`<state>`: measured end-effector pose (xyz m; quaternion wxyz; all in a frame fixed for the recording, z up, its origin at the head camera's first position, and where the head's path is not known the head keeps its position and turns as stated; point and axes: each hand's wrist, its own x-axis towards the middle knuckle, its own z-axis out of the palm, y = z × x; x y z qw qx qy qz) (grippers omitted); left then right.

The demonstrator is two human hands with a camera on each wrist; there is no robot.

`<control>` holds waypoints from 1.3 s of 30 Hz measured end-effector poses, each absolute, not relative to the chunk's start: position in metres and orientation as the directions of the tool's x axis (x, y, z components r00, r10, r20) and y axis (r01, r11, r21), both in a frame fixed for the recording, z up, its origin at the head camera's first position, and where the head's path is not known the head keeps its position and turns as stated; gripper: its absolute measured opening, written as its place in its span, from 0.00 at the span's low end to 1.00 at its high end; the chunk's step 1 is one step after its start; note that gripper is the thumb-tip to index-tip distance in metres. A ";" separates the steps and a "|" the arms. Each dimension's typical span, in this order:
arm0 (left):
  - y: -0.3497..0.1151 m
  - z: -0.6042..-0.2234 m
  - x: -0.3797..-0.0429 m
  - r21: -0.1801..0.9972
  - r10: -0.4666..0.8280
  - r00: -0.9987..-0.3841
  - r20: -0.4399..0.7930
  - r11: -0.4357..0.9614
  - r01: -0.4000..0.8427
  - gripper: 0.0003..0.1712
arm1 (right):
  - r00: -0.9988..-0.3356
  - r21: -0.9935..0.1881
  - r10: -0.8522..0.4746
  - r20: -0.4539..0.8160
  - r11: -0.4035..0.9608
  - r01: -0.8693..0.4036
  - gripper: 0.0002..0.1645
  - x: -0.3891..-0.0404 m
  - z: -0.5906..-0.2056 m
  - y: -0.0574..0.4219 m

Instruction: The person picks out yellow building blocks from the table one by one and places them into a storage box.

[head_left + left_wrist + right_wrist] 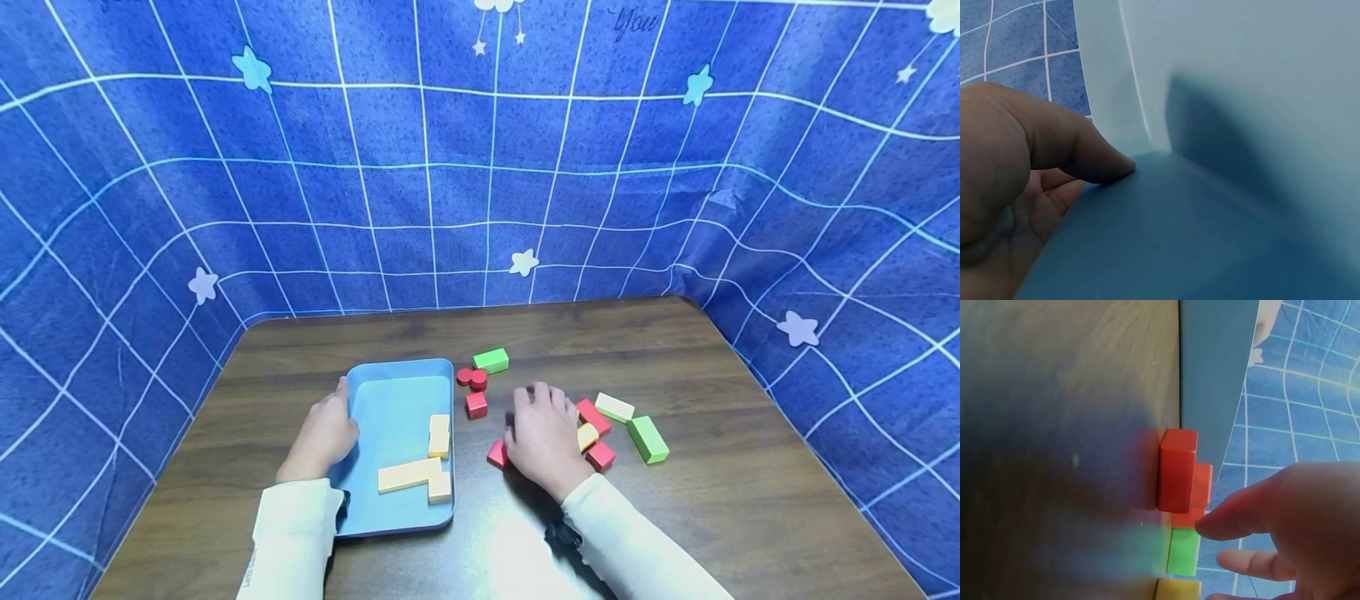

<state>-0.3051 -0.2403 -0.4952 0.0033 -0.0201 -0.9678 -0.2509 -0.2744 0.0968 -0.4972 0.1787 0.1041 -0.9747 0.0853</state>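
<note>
A left hand pinches the left wall of a shallow, blue rectangular tray between thumb and fingers. To its right, a right hand is over the wood-grain worktop, thumb and fingers apart; a red box-shaped block lies just left, contact unclear.

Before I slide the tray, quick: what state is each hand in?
Left hand: closed, gripping the blue tray by its edge.
Right hand: open by the blocks, nothing visibly held.
</note>
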 end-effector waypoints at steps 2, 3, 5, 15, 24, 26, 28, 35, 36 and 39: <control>-0.240 -0.495 -0.305 0.485 0.037 -0.999 0.016 0.873 0.039 0.40 | -0.922 -0.132 -0.161 0.351 0.967 -0.219 0.29 -0.274 -0.497 0.097; -0.240 -0.495 -0.305 0.486 0.035 -0.999 0.015 0.873 0.038 0.40 | -0.925 -0.134 -0.158 0.345 0.967 -0.215 0.29 -0.274 -0.497 0.097; -0.240 -0.496 -0.305 0.486 0.035 -0.999 0.015 0.873 0.038 0.40 | -0.932 -0.138 -0.152 0.330 0.969 -0.207 0.30 -0.274 -0.497 0.097; -0.240 -0.494 -0.305 0.481 0.041 -0.999 0.027 0.875 0.049 0.39 | -0.941 -0.139 -0.151 0.304 0.970 -0.200 0.31 -0.273 -0.495 0.097; -0.241 -0.493 -0.305 0.482 0.046 -0.999 0.026 0.875 0.053 0.40 | -0.942 -0.115 -0.168 0.290 0.971 -0.209 0.28 -0.275 -0.495 0.097; -0.241 -0.493 -0.305 0.482 0.047 -0.999 0.028 0.874 0.055 0.40 | -0.943 -0.113 -0.172 0.286 0.971 -0.212 0.26 -0.275 -0.496 0.098; -0.241 -0.494 -0.305 0.482 0.048 -0.999 0.025 0.875 0.054 0.40 | -0.943 -0.111 -0.176 0.283 0.970 -0.214 0.23 -0.275 -0.496 0.098; -0.242 -0.495 -0.306 0.484 0.050 -0.998 0.026 0.873 0.056 0.40 | -0.928 -0.097 -0.205 0.311 0.965 -0.246 0.20 -0.277 -0.498 0.101; -0.242 -0.495 -0.305 0.485 0.049 -0.999 0.024 0.873 0.054 0.40 | -0.926 -0.096 -0.214 0.311 0.962 -0.255 0.20 -0.277 -0.499 0.101; -0.241 -0.495 -0.305 0.488 0.044 -0.999 0.015 0.872 0.046 0.40 | -0.917 -0.091 -0.252 0.308 0.952 -0.292 0.18 -0.277 -0.500 0.101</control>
